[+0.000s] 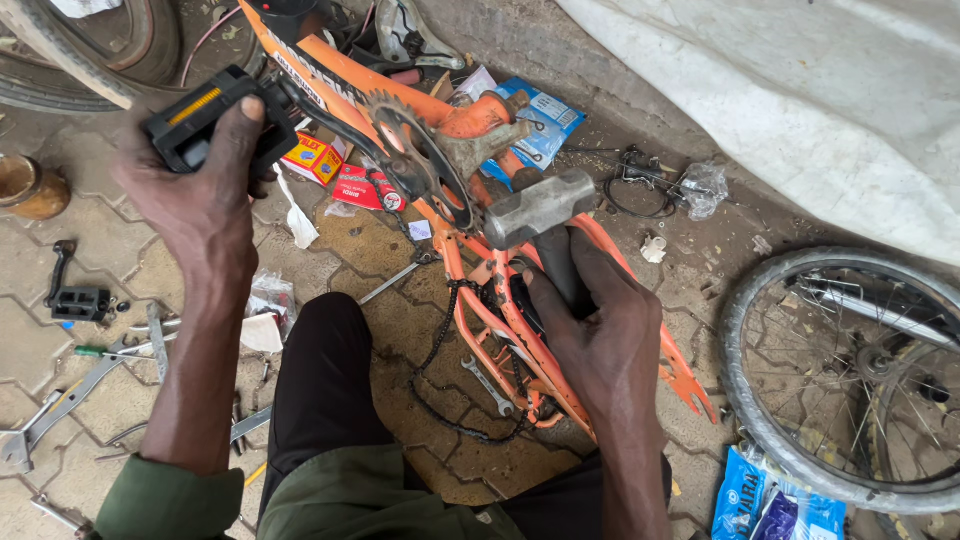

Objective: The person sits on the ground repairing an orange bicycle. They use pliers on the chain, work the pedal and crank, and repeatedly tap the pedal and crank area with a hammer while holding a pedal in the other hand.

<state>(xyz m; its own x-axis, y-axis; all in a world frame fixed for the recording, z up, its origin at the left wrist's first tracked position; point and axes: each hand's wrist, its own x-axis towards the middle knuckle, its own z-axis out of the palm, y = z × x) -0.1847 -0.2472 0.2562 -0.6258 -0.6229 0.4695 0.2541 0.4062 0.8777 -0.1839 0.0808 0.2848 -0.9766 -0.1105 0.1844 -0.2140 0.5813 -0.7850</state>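
In the head view, the left hand [205,195] is closed around a black pedal [200,118] of the orange bicycle frame [500,300]. The right hand [590,320] grips a hammer [540,208], its head just beside the chainring [420,160], between both hands.

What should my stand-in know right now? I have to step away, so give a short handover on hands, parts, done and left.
Left hand grips the black pedal on the crank.
Right hand holds a hammer, head beside the chainring.
The orange frame lies on the paving, chain slack and off the ring.
Done: wheel is off, lying to the right.
Left: crank and chainring are not yet off the frame.
Wrench lies under the frame.
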